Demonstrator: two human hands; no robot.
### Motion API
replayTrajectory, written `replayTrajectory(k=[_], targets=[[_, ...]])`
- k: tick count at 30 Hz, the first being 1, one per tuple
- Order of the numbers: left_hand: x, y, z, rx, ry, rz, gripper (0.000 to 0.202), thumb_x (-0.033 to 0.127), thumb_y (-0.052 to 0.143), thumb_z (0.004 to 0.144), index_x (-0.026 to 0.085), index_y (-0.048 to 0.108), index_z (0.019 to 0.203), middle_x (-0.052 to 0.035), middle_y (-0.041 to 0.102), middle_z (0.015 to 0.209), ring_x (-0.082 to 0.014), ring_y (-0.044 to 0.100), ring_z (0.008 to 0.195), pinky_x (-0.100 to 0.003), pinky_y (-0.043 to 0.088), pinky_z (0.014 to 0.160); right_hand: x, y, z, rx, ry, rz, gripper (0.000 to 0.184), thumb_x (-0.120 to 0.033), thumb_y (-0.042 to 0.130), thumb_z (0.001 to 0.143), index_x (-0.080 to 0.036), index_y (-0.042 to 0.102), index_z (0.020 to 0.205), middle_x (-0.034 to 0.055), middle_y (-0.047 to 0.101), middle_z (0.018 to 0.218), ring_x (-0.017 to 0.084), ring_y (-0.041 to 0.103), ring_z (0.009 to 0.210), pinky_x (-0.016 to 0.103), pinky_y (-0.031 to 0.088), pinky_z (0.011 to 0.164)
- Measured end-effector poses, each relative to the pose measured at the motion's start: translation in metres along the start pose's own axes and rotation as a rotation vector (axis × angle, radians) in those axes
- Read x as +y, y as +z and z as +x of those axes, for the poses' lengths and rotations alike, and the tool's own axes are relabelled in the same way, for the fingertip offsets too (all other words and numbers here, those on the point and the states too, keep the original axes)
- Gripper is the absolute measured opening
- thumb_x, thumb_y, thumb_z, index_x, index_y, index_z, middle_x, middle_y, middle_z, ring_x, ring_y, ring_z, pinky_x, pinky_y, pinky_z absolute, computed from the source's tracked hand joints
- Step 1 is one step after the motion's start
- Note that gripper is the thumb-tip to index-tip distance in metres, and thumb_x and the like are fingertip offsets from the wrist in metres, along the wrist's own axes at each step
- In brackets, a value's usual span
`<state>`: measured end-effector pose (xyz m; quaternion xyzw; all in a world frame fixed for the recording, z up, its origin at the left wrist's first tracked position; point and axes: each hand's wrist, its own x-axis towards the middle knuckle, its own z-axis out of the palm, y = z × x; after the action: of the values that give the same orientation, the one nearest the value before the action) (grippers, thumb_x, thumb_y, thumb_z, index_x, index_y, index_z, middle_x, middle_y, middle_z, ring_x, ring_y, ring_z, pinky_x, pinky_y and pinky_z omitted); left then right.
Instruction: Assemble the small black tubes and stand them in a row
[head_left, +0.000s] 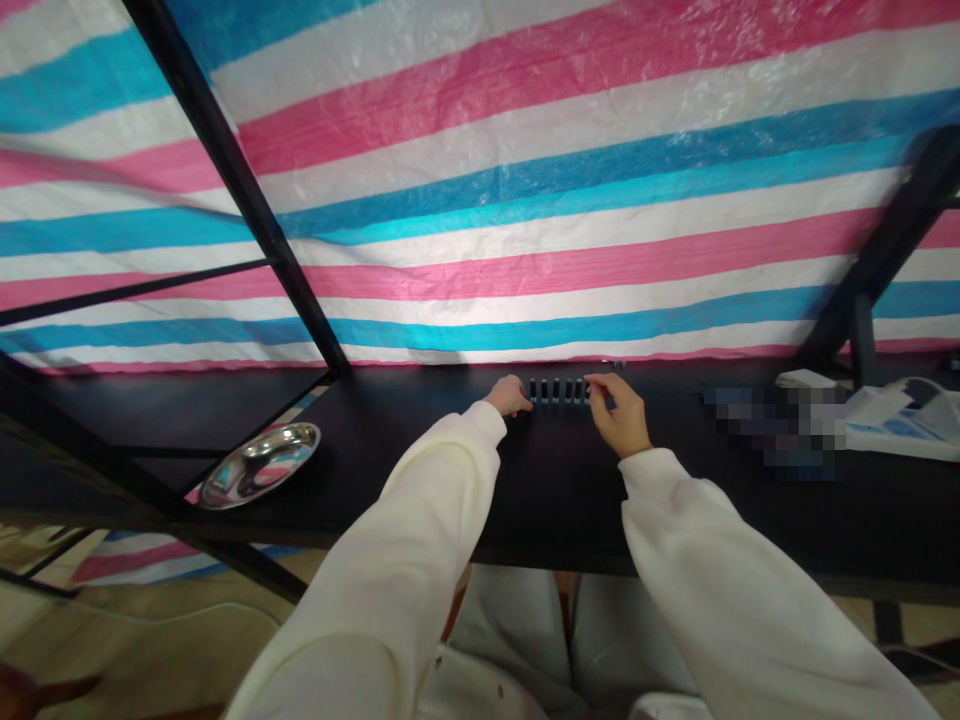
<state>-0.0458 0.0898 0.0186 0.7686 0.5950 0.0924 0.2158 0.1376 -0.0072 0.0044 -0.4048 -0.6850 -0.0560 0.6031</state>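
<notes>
A row of several small dark cylinders with pale ends, which look like batteries point(556, 390), stands upright on the black table. At the row's left end is my left hand point(510, 396), its fingers curled together and the tips close beside the first battery. Whether something is in those fingers is hidden. My right hand point(619, 412) is at the other end, with thumb and forefinger closed around the last battery, which is partly covered by the fingertips.
A shiny oval metal dish point(262, 466) lies near the table's left edge, beside a black metal frame post point(247, 200). A white power strip point(900, 440) with a cable sits at the right, near a blurred patch. Striped sheeting point(562, 200) hangs behind the black table point(547, 500).
</notes>
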Motion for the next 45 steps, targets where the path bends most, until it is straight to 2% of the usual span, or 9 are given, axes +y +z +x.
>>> replayTrajectory(k=[4,10,14,18,21,29,39,42,45], targets=[[0.004,-0.006,-0.020,-0.033,-0.078,0.166,0.015,0.019,0.062,0.064,0.007,0.066,0.072,-0.0099,0.064,0.058,-0.0168,0.062,0.056,-0.023,0.048,0.058,-0.001,0.000,0.001,-0.005,0.007,-0.013,0.018,-0.017,0.042,0.080,-0.018,0.058,0.089,0.0038,0.058,0.073,0.015,0.054,0.066,0.030,0.047,0.066],[0.014,0.005,-0.050,0.189,-0.036,0.264,0.022,0.025,0.053,0.070,0.010,0.065,0.081,-0.0180,0.065,0.084,-0.0260,0.062,0.086,-0.029,0.046,0.069,-0.003,0.000,0.002,0.000,0.012,-0.022,0.018,-0.019,0.042,0.081,-0.019,0.058,0.088,0.0031,0.058,0.071,0.015,0.054,0.064,0.030,0.046,0.065],[0.016,0.015,-0.055,0.331,-0.050,0.176,0.023,0.026,0.045,0.073,0.013,0.063,0.067,-0.0129,0.064,0.075,-0.0226,0.061,0.076,-0.027,0.042,0.063,-0.003,-0.001,0.002,-0.003,0.008,-0.024,0.017,-0.018,0.042,0.080,-0.019,0.057,0.088,0.0033,0.058,0.071,0.015,0.054,0.065,0.030,0.046,0.064],[0.011,0.023,-0.055,0.411,0.059,0.070,0.028,0.026,0.043,0.074,0.015,0.054,0.051,-0.0050,0.056,0.056,-0.0146,0.053,0.060,-0.024,0.035,0.057,-0.003,0.000,0.001,0.007,0.000,-0.015,0.017,-0.017,0.042,0.080,-0.018,0.058,0.088,0.0030,0.058,0.071,0.014,0.053,0.064,0.030,0.046,0.064],[0.009,0.028,-0.057,0.455,0.125,0.012,0.030,0.026,0.044,0.074,0.016,0.049,0.046,-0.0013,0.048,0.049,-0.0112,0.046,0.053,-0.023,0.030,0.055,-0.002,0.000,0.000,0.013,0.007,-0.008,0.017,-0.017,0.043,0.080,-0.018,0.058,0.087,0.0031,0.058,0.071,0.014,0.053,0.064,0.030,0.045,0.064],[0.017,0.037,-0.064,0.407,0.187,-0.026,0.035,0.028,0.045,0.077,0.016,0.043,0.044,-0.0001,0.045,0.049,-0.0103,0.040,0.052,-0.023,0.026,0.054,0.000,-0.001,-0.001,-0.004,0.062,-0.029,0.018,-0.019,0.041,0.080,-0.019,0.058,0.087,0.0034,0.058,0.073,0.015,0.053,0.065,0.031,0.046,0.066],[0.013,0.040,-0.061,0.424,0.259,-0.062,0.037,0.031,0.044,0.078,0.016,0.041,0.044,0.0023,0.038,0.047,-0.0085,0.034,0.049,-0.023,0.023,0.053,0.004,0.001,-0.003,0.010,0.068,-0.042,0.018,-0.019,0.042,0.080,-0.018,0.058,0.086,0.0037,0.058,0.074,0.014,0.053,0.065,0.030,0.045,0.065],[0.014,0.038,-0.062,0.429,0.273,-0.074,0.038,0.031,0.044,0.078,0.016,0.037,0.043,0.0026,0.036,0.046,-0.0083,0.033,0.049,-0.023,0.024,0.053,0.008,-0.002,0.000,0.080,0.110,-0.121,0.018,-0.020,0.041,0.079,-0.017,0.057,0.087,0.0056,0.058,0.076,0.016,0.053,0.069,0.032,0.045,0.069],[0.013,0.038,-0.063,0.441,0.292,-0.080,0.039,0.030,0.043,0.078,0.016,0.034,0.043,0.0029,0.035,0.046,-0.0079,0.032,0.049,-0.023,0.024,0.054,0.017,-0.016,0.007,0.202,0.265,-0.324,0.024,-0.022,0.040,0.077,-0.014,0.055,0.094,0.0112,0.057,0.087,0.021,0.053,0.079,0.040,0.043,0.077]])
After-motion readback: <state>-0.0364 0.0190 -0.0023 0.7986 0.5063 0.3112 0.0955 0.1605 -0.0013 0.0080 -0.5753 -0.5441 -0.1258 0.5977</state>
